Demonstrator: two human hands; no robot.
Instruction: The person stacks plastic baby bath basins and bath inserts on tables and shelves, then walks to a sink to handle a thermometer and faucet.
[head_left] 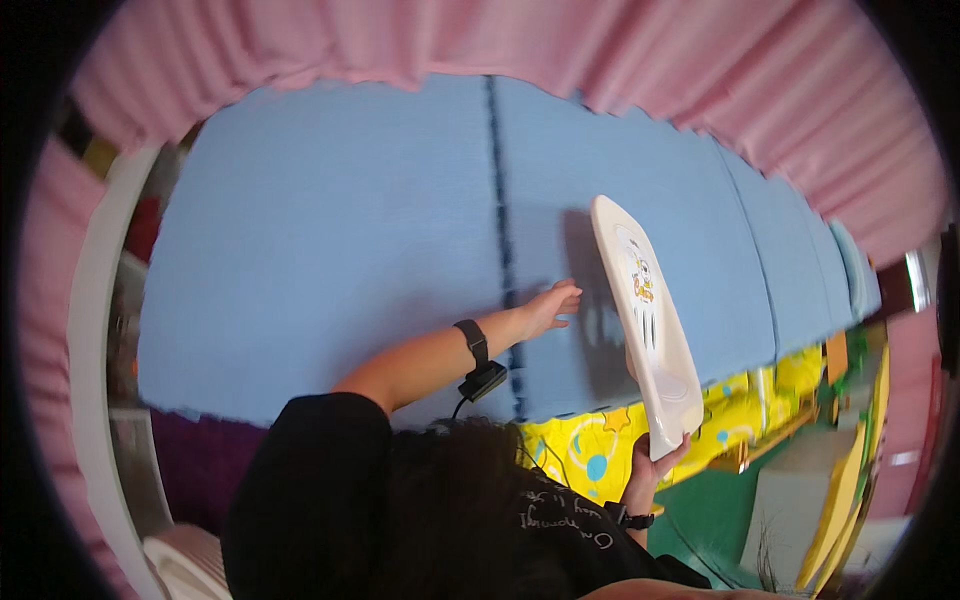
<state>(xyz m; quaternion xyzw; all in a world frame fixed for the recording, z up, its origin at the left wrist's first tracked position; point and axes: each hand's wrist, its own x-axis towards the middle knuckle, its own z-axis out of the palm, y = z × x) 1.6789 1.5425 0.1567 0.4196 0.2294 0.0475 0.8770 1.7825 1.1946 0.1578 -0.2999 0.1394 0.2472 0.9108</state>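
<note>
The right hand (pixel 660 462) grips the lower end of a white, curved, slotted plastic piece (pixel 664 352), right of centre; the left hand (pixel 550 306) is loosely open, empty; the piece appears lifted, not set down.

One camera looks down from the person's head, above both hands. The left hand (pixel 552 308) is near the middle of its view, and the right hand (pixel 660 460) is lower and to the right. Below the left hand, it looks down on the person's own black shirt (pixel 310 470), very close. Past that hand, it sees wide over the blue mat (pixel 320 220) to pink cloth (pixel 480 40), bent round the edge.
</note>
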